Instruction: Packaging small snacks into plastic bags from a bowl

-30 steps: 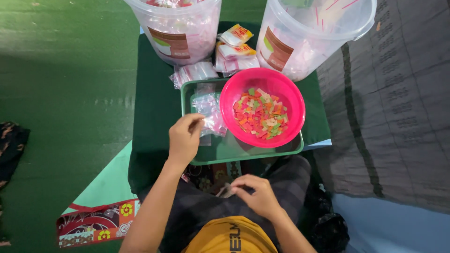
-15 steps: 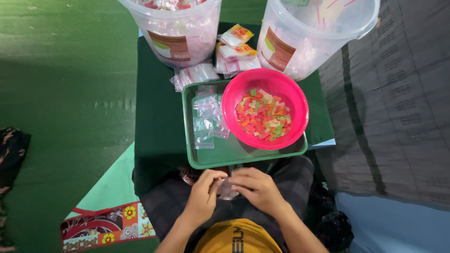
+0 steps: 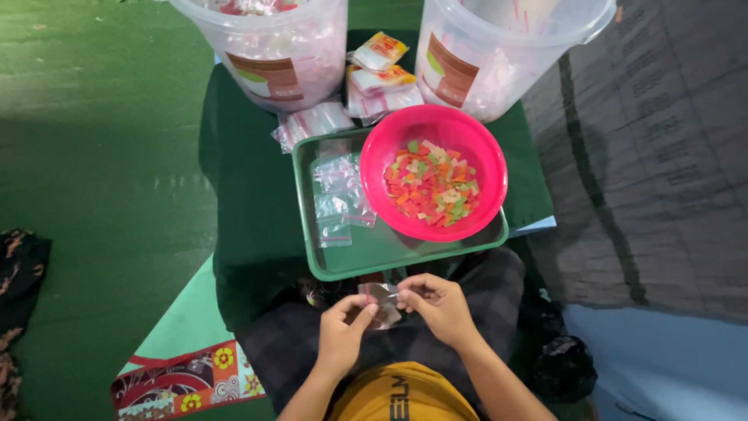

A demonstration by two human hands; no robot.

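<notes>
The left hand (image 3: pixel 343 337) pinches the near-left edge of a small clear bag (image 3: pixel 380 300) over the lap, and the right hand (image 3: pixel 438 306) pinches its upper right edge, so the bag hangs between them, its long axis running roughly from 11 o'clock to 5 o'clock. Loose empty bags (image 3: pixel 340 196) lie on the green tray (image 3: pixel 389 253) at 11 o'clock from the hands. The pink bowl (image 3: pixel 467 136) of coloured pieces (image 3: pixel 431 184) sits at 1 o'clock, nearer the right hand.
</notes>
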